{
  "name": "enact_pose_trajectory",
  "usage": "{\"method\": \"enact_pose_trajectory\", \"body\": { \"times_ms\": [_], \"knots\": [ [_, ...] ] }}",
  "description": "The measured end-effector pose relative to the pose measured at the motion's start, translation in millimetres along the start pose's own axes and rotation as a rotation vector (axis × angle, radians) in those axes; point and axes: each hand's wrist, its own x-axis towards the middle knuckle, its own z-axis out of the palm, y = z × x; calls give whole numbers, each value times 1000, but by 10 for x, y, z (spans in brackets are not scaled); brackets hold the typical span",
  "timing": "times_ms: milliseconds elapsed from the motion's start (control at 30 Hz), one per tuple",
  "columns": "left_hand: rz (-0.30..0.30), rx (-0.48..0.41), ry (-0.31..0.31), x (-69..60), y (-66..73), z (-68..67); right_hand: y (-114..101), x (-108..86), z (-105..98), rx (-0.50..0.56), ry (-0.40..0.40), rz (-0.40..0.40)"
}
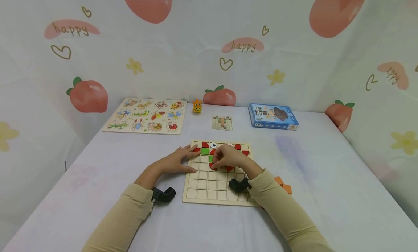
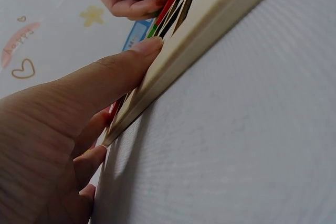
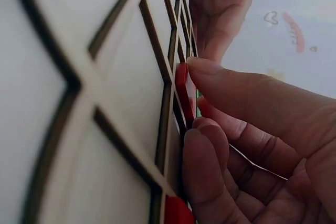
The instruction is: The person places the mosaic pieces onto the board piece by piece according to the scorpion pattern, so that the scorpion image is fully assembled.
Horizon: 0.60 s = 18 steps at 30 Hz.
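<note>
A square wooden grid board [image 1: 207, 194] lies on the table, its upper rows holding red, green and white eye tiles. My left hand [image 1: 176, 161] rests on its left edge, fingers spread; in the left wrist view the thumb [image 2: 118, 74] lies along the rim. Over the board's middle, my right hand [image 1: 230, 156] has thumb and curled fingers on a red tile [image 1: 213, 166]. The right wrist view shows that red tile [image 3: 182, 90] between thumb and fingers, at a grid cell. A green tile [image 1: 205, 151] sits nearer the left hand. The right hand hides several tiles.
Orange tiles [image 1: 287, 189] lie beside the right forearm. Behind the board are a small pattern card [image 1: 222, 123], a blue box [image 1: 273, 116], an orange-and-yellow toy figure [image 1: 197, 106] and an insect puzzle board [image 1: 147, 116]. A printed curtain hangs behind the table.
</note>
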Motion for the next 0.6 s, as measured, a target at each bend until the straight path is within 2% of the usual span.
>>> {"method": "enact_pose_trajectory", "body": {
  "times_ms": [300,433,600],
  "knots": [
    [1,3,-2,4,-9,4,-16,-17,5,-9,-16,-7],
    [1,0,-1,5,-9,4,-17,-32,-6,-20,-31,-38],
    [5,1,5,6,-15,4,7,-32,-18,-9,-18,7]
  ]
}}
